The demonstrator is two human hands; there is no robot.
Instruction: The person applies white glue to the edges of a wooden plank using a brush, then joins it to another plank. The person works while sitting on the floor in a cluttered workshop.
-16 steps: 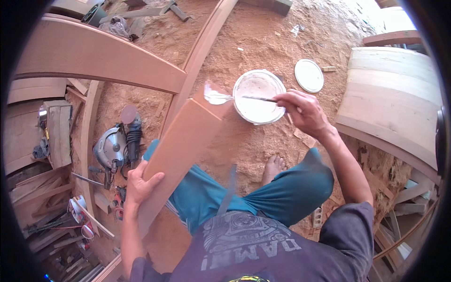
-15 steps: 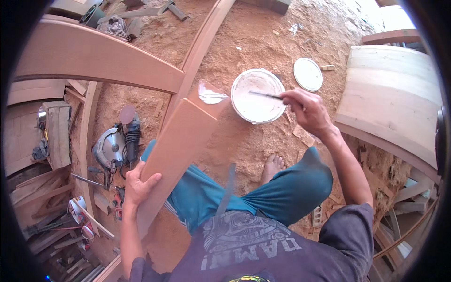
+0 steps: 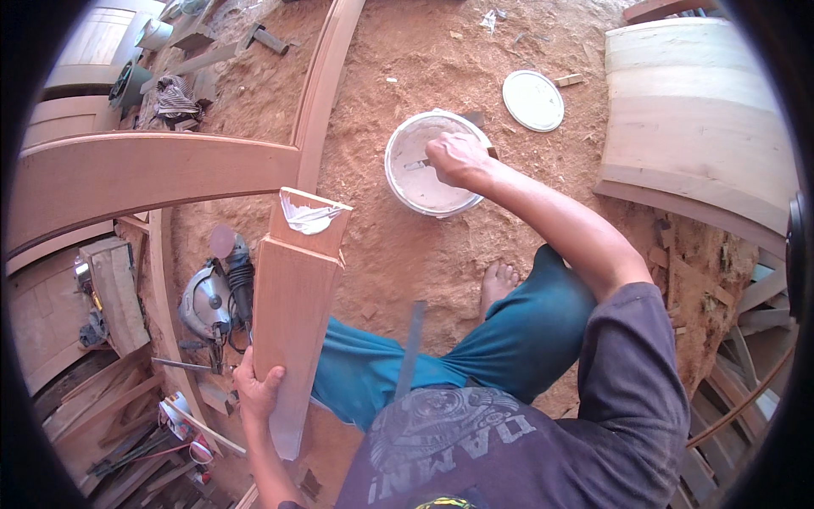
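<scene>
My left hand (image 3: pixel 257 386) is wrapped around the lower edge of a thick wooden board (image 3: pixel 292 318). A stepped tenon at the board's far end carries a smear of white paste (image 3: pixel 309 217). Over a round white bucket (image 3: pixel 389 170), my right hand (image 3: pixel 458 161) is closed on a putty knife (image 3: pixel 415 165) with a flat, metal-looking blade. Pinkish-white paste coats the bucket's inside. The knife's dark handle end sticks out beside my wrist, and my fingers hide its middle.
A wooden frame (image 3: pixel 161 165) spans the left and far side. A circular saw (image 3: pixel 203 301) and an angle grinder (image 3: pixel 241 276) lie on the sawdust beside the board. The round lid (image 3: pixel 533 100) is beyond the bucket; a curved pale wood panel (image 3: pixel 695 119) stands at right.
My right hand has moved left and reached over the bucket with the putty knife. The board's pasted end has swung left, away from the bucket, with my left hand still on it.
</scene>
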